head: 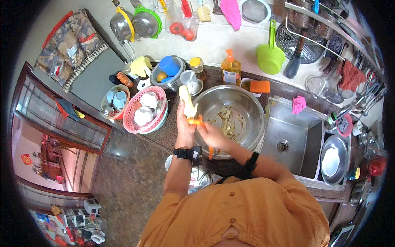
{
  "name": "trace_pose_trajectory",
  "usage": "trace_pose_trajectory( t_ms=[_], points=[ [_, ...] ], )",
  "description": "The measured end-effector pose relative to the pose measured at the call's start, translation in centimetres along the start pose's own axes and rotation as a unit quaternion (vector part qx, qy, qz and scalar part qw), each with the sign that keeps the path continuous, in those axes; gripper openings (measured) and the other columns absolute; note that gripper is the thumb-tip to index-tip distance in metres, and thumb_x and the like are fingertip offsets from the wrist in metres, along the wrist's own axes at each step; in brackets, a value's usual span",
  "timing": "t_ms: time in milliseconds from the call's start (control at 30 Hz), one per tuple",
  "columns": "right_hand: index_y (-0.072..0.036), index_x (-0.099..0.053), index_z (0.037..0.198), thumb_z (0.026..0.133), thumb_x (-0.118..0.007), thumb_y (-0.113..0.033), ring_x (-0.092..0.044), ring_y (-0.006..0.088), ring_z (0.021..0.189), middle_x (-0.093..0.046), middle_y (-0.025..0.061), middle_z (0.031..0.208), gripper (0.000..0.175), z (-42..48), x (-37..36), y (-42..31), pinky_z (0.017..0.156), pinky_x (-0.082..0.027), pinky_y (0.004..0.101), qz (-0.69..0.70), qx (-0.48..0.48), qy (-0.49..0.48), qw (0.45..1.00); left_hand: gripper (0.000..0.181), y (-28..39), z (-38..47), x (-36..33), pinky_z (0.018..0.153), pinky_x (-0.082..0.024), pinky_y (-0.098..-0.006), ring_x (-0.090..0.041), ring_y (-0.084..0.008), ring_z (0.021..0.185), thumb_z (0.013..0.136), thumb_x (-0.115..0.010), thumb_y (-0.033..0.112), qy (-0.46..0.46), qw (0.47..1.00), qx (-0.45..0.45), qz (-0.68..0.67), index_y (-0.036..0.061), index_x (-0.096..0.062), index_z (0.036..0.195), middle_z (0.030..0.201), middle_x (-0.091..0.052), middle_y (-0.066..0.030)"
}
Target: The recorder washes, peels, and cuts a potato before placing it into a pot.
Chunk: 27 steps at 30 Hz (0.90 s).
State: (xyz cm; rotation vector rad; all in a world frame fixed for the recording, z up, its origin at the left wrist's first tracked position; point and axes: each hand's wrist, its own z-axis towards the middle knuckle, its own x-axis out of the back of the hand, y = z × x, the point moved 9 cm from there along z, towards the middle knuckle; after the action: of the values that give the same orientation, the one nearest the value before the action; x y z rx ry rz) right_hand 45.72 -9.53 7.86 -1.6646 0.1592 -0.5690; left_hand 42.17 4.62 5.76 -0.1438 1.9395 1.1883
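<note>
My left hand holds a pale, peeled root vegetable upright, its far end pointing at the wall. In my right hand is an orange peeler, its blurred head against the vegetable's lower part. Both hands are over the left rim of a large stainless steel basin. Thin brownish peels lie scattered on the basin's bottom. A narrow orange piece shows below my right hand at the near rim; I cannot tell what it belongs to.
Left of the basin stand a pink basket of white cups and a grey colander. Behind it are a dish soap bottle and an orange sponge. A steel sink lies to the right, with a metal bowl beyond.
</note>
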Motion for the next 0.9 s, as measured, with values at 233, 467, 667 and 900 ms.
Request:
trace_pose_trajectory(
  t_ms=[233, 467, 667, 900],
  points=[
    [0.002, -0.059, 0.113, 0.1, -0.042, -0.043, -0.066, 0.0349, 0.093, -0.067, 0.0229, 0.098, 0.05, -0.5, 2.3, -0.5, 0.082, -0.049, 0.0422, 0.054, -0.019, -0.037, 0.998, 0.043, -0.5, -0.9, -0.6, 0.068, -0.055, -0.0334, -0.066, -0.019, 0.079, 0.091, -0.063, 0.05, 0.002, 0.996, -0.003, -0.088, 0.0091, -0.063, 0.105, 0.088, -0.067, -0.0034],
    [0.003, -0.06, 0.109, 0.102, -0.039, -0.036, -0.064, 0.0382, 0.096, -0.066, 0.0249, 0.096, 0.046, 0.7, 2.9, -0.5, 0.086, -0.047, 0.0437, 0.077, 0.017, 0.08, 0.994, 0.042, -2.0, 0.8, 0.1, 0.072, -0.054, -0.0392, -0.066, -0.0228, 0.085, 0.094, -0.059, 0.047, -0.067, 0.998, -0.016, 0.007, 0.0054, -0.061, 0.104, 0.089, -0.066, -0.0067],
    [0.003, -0.062, 0.105, 0.102, -0.037, -0.037, -0.065, 0.0363, 0.09, -0.066, 0.0235, 0.091, 0.047, 0.8, 4.7, 2.0, 0.082, -0.049, 0.0423, -0.006, -0.011, 0.068, 0.998, 0.039, -4.4, -0.6, -0.4, 0.074, -0.054, -0.034, -0.065, -0.0206, 0.083, 0.096, -0.059, 0.043, -0.042, 0.998, 0.001, -0.045, 0.0063, -0.06, 0.11, 0.094, -0.066, -0.0068],
    [0.001, -0.061, 0.093, 0.101, -0.037, -0.04, -0.064, 0.0329, 0.072, -0.064, 0.0167, 0.074, 0.048, 2.5, 4.4, -1.2, 0.066, -0.047, 0.044, -0.004, -0.022, -0.002, 1.0, 0.046, -2.6, -1.2, -2.3, 0.076, -0.056, -0.0342, -0.066, -0.0197, 0.087, 0.095, -0.061, 0.044, -0.125, 0.988, 0.091, -0.025, 0.0055, -0.059, 0.12, 0.103, -0.068, -0.0066]
  ],
)
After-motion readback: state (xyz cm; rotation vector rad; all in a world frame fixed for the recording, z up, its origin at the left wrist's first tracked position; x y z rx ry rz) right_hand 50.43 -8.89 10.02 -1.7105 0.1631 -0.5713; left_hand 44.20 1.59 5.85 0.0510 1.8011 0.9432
